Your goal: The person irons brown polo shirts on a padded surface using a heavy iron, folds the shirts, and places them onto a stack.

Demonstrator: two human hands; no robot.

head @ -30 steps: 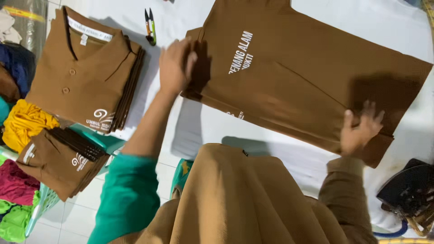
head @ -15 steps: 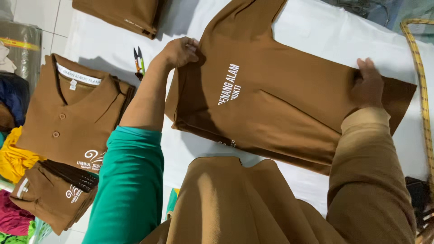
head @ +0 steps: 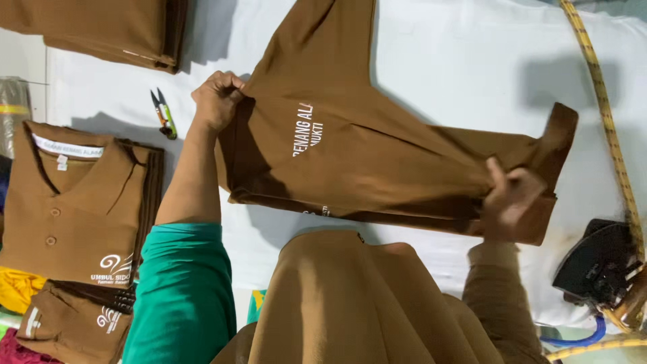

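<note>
Here, brown shirt (head: 377,162) half-folded, white lettering, pinched between both hands.

Left hand (head: 217,100) fisted, fingers curled tight in pinch, forearm bare, stretched forward, green sleeve pushed to elbow. Right hand (head: 510,197) clenched, thumb up, brown-sleeved arm reaching forward, hands well apart.

Bare white table (head: 465,61) right of the raised sleeve is open for a hand, left side crowded by snips (head: 162,113), folded shirt stack (head: 81,202) and top-left stack (head: 108,30), right edge blocked by iron (head: 596,263) and tape measure (head: 606,114).
</note>
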